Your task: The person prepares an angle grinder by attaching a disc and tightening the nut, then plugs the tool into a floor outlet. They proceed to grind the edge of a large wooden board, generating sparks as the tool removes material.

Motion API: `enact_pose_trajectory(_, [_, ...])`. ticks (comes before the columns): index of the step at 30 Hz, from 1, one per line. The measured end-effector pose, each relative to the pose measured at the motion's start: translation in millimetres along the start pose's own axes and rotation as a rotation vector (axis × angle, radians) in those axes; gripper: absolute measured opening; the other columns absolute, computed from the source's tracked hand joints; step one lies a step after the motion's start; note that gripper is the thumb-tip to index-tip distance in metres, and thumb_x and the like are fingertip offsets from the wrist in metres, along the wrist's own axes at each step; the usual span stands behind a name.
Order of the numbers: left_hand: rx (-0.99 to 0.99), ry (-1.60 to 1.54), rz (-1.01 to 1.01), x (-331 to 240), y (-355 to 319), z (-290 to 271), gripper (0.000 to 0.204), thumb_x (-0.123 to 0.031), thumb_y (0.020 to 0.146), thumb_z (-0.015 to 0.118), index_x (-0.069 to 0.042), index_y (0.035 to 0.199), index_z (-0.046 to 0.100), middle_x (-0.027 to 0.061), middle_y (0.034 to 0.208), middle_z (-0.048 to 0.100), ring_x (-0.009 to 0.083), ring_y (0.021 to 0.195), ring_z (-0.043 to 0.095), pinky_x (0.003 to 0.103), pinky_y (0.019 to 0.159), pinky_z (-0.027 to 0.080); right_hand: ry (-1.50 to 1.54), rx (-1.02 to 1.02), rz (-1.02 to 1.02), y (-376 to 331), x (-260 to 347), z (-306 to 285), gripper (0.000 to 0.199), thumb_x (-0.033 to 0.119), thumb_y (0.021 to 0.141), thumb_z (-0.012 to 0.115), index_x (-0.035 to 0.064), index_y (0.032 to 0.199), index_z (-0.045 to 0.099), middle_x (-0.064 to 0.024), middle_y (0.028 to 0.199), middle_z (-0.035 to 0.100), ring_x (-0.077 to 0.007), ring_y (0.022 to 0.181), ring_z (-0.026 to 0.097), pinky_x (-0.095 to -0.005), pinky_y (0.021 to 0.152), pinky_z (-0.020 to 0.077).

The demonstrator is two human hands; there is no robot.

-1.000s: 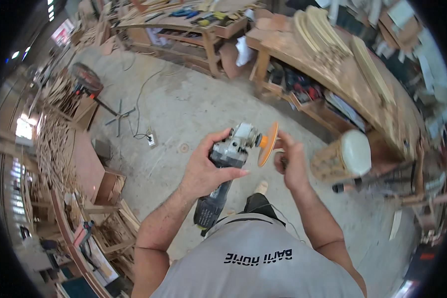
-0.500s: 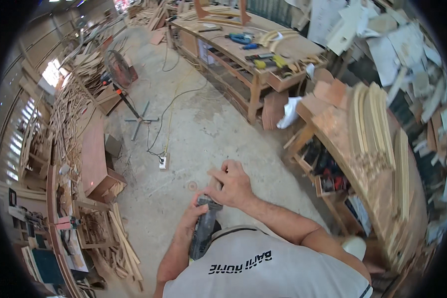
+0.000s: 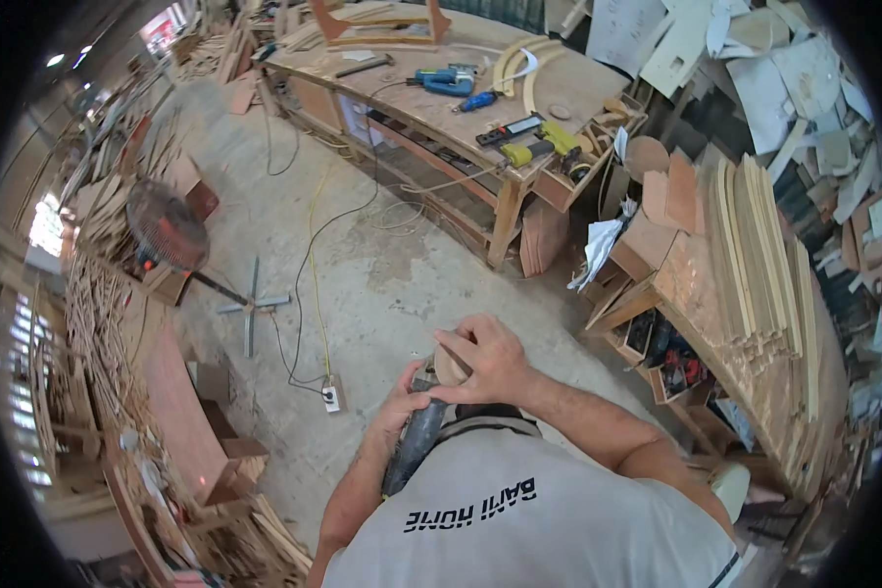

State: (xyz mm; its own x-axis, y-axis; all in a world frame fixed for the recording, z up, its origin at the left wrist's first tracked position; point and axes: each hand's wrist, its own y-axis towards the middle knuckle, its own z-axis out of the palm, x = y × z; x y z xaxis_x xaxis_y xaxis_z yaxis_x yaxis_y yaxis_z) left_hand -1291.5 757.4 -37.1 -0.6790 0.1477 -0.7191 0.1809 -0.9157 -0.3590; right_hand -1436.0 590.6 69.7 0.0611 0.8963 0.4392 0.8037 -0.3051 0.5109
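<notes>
Far left, a pedestal fan [image 3: 167, 227] stands on the concrete floor [image 3: 382, 274], with a power strip [image 3: 331, 397] and its cables nearer in.

Close to the body, the left hand [image 3: 399, 400] has its grip wrapped closed around the dark body of an angle grinder [image 3: 416, 441], which is held low against the chest, its head pointing away. Just right of it, the right hand [image 3: 490, 361] has its grip closed over a round tan sanding disc [image 3: 451, 367], pressing it flat onto the head of the tool. The step in hand looks like seating or tightening the disc.

To do it well, the left hand should hold the body rigid so nothing twists, while the right keeps the disc centred and square before turning, with fingers off the switch. Whether the tool is plugged in cannot be told; it ought not to be.

Farther right, a wooden worktop [image 3: 578, 88] carries a blue power drill [image 3: 446, 80] and a yellow tool [image 3: 544, 142]. At the far right, curved wooden slats [image 3: 755, 255] are stacked on another bench.
</notes>
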Motion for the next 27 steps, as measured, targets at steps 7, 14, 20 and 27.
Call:
enact_pose_trajectory(7, [-0.012,-0.002,-0.042,-110,122,-69,0.087,-0.02,0.068,0.086,-0.009,0.14,0.04,0.0075,0.109,0.065,0.0168,0.094,0.064,0.03,0.082,0.053,0.196,0.048,0.612,92,-100,79,0.09,0.052,0.069,0.08,-0.0032,0.132,0.047,-0.0229,0.114,0.051,-0.0383,0.104,0.056,-0.0442,0.085,0.0485])
enact_pose_trajectory(14, [-0.185,0.098,0.09,-240,230,-106,0.078,-0.02,0.07,0.085,-0.009,0.136,0.045,0.0073,0.107,0.065,0.0177,0.09,0.065,0.03,0.078,0.055,0.265,-0.005,0.593,275,-173,143,0.075,0.057,0.07,0.077,-0.0037,0.108,0.052,-0.0251,0.109,0.054,-0.041,0.103,0.056,-0.048,0.086,0.0466])
enact_pose_trajectory(20, [-0.118,-0.153,0.084,-305,315,-154,0.083,-0.021,0.069,0.086,-0.009,0.139,0.041,0.0084,0.11,0.064,0.0188,0.094,0.066,0.032,0.079,0.055,0.112,0.047,0.184,394,-254,171,0.077,0.057,0.062,0.081,-0.0007,0.105,0.054,-0.0205,0.1,0.056,-0.0393,0.091,0.058,-0.0473,0.076,0.0484])
enact_pose_trajectory(27, [0.024,0.037,-0.123,-383,446,-230,0.087,-0.019,0.075,0.082,-0.009,0.145,0.032,0.0137,0.111,0.065,0.0215,0.093,0.066,0.035,0.082,0.055,0.105,0.272,-0.367,527,-382,175,0.072,0.059,0.065,0.077,0.0035,0.107,0.061,-0.0165,0.093,0.057,-0.0365,0.085,0.059,-0.0443,0.067,0.0494])
